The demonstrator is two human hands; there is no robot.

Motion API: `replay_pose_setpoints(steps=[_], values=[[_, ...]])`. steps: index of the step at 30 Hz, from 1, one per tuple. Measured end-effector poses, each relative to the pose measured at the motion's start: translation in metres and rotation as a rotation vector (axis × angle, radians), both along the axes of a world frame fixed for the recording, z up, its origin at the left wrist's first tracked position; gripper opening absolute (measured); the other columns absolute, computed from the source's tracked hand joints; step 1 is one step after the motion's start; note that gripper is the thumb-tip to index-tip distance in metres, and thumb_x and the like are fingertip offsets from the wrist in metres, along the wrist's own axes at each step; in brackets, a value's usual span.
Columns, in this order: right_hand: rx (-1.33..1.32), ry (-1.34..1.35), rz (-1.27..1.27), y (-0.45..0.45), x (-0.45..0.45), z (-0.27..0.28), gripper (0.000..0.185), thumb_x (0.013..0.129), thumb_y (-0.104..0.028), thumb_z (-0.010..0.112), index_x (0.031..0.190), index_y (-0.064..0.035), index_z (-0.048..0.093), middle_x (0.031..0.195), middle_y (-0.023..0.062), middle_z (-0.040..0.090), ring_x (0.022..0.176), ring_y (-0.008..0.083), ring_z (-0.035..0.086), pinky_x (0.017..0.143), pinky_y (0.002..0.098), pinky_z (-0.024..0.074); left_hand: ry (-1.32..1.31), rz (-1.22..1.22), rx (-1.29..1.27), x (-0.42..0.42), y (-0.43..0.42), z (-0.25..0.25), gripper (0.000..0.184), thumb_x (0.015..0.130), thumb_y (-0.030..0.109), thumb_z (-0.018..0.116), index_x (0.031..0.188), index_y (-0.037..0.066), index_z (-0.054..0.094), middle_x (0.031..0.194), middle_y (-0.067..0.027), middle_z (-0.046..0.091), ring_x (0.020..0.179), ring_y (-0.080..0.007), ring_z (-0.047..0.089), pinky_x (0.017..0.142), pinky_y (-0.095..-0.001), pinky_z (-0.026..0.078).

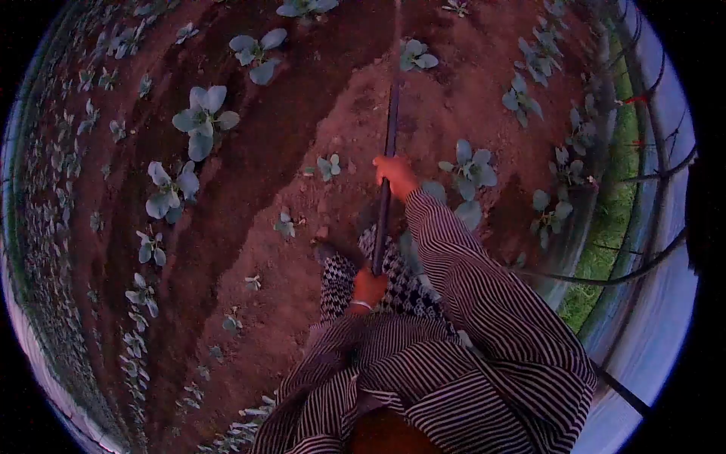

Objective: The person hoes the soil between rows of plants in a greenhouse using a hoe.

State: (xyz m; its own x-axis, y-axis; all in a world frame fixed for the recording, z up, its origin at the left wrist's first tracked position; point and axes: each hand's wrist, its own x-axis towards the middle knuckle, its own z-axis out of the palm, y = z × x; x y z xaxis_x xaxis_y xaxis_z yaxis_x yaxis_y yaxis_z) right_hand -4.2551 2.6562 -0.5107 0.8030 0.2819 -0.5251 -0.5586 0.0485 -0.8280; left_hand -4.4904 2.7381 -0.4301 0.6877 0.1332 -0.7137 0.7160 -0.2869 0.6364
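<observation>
A long dark pole (392, 121) runs from near my body up past the top of the view, so its far end is hidden. My right hand (395, 174) is wrapped round its middle stretch, with the arm reaching forward in a striped sleeve. Lower down, close to my lap, my left hand (369, 287) is closed round the near end of the same pole. A pale band circles that wrist. A leafy seedling (327, 167) grows to the left of the pole, and a larger leafy plant (470, 172) stands right of my right hand.
Rows of leafy plants (201, 121) stand in reddish-brown soil (302, 197) on both sides. A darker strip of soil runs along the left. At the right lie a grass strip (616, 189) and dark cables or hoses (605, 281). My feet are near the pole.
</observation>
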Motion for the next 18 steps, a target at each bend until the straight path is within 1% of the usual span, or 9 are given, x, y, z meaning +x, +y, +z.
replay_pose_setpoints(steps=[2,4,6,9,11,13,14,15,18], values=[[0.172,-0.005,0.122,-0.019,-0.038,-0.065,0.013,0.074,-0.013,0.054,0.068,-0.0022,0.05,0.054,0.0052,0.049,0.041,0.0153,0.044,0.043,0.0268,0.0357,0.063,-0.026,-0.057,-0.039,-0.006,-0.029,0.03,0.064,0.023,0.055,0.08,-0.002,0.05,0.066,-0.0207,0.055,0.063,-0.0332,0.055,0.054,-0.0402,0.043],[-0.045,-0.367,0.368,-0.049,-0.105,-0.176,0.014,0.073,-0.015,0.056,0.07,-0.0015,0.052,0.055,0.006,0.05,0.043,0.0165,0.047,0.041,0.0287,0.0371,0.191,-0.101,-0.172,-0.099,-0.013,-0.079,0.031,0.065,0.026,0.055,0.079,-0.002,0.051,0.065,-0.0205,0.054,0.063,-0.0331,0.056,0.054,-0.0405,0.042],[0.007,0.301,-0.121,-0.007,-0.153,-0.142,0.014,0.071,-0.013,0.059,0.068,-0.001,0.051,0.054,0.0074,0.049,0.042,0.0177,0.047,0.038,0.0318,0.0373,0.113,-0.064,-0.041,-0.113,0.017,-0.024,0.032,0.065,0.029,0.055,0.078,-0.001,0.052,0.064,-0.0187,0.055,0.061,-0.0322,0.055,0.054,-0.04,0.042],[0.453,0.33,-0.379,0.013,-0.203,-0.132,0.014,0.068,-0.01,0.059,0.066,0.0008,0.05,0.05,0.0089,0.047,0.038,0.0188,0.046,0.034,0.0335,0.0366,0.146,0.018,0.077,-0.133,0.041,0.016,0.032,0.066,0.03,0.054,0.08,0.001,0.053,0.063,-0.0168,0.054,0.061,-0.0318,0.055,0.053,-0.0401,0.042],[0.311,0.34,-0.325,0.018,-0.205,-0.116,0.016,0.074,-0.015,0.055,0.078,0.0002,0.052,0.081,0.0143,0.05,0.055,0.0213,0.051,0.045,0.0384,0.0438,0.058,-0.088,0.129,-0.152,0.048,0.005,0.03,0.066,0.029,0.055,0.082,0.002,0.054,0.064,-0.0165,0.055,0.062,-0.0309,0.055,0.054,-0.0394,0.042],[0.198,0.36,-0.297,0.02,-0.198,-0.08,0.016,0.074,-0.015,0.055,0.078,0.0001,0.051,0.081,0.0136,0.049,0.055,0.0203,0.051,0.045,0.037,0.0436,-0.004,-0.068,0.063,-0.187,0.039,-0.04,0.029,0.067,0.027,0.055,0.083,0.003,0.054,0.066,-0.0164,0.056,0.063,-0.0302,0.056,0.055,-0.0388,0.042],[0.162,0.367,-0.288,0.025,-0.18,-0.056,0.014,0.071,-0.012,0.056,0.072,0.0002,0.049,0.065,0.0103,0.047,0.047,0.0181,0.048,0.039,0.0332,0.0398,-0.029,0.012,-0.023,-0.208,0.029,-0.085,0.028,0.067,0.026,0.055,0.084,0.003,0.054,0.066,-0.0165,0.056,0.064,-0.03,0.056,0.055,-0.0386,0.042],[0.129,0.374,-0.28,0.029,-0.16,-0.041,0.014,0.069,-0.009,0.058,0.066,0.0004,0.047,0.05,0.007,0.044,0.039,0.0159,0.044,0.034,0.0293,0.0361,-0.038,0.043,-0.042,-0.201,0.026,-0.085,0.028,0.067,0.024,0.055,0.085,0.003,0.054,0.067,-0.0165,0.056,0.064,-0.0298,0.056,0.055,-0.0383,0.042],[-0.08,0.192,-0.126,0.028,-0.11,-0.034,0.012,0.07,-0.008,0.056,0.066,-0.0004,0.047,0.049,0.0049,0.042,0.039,0.0145,0.043,0.034,0.0282,0.0358,0.005,0.067,-0.032,-0.127,0.021,-0.039,0.026,0.066,0.02,0.055,0.085,0.002,0.053,0.069,-0.0163,0.057,0.063,-0.0296,0.056,0.054,-0.0377,0.042]])
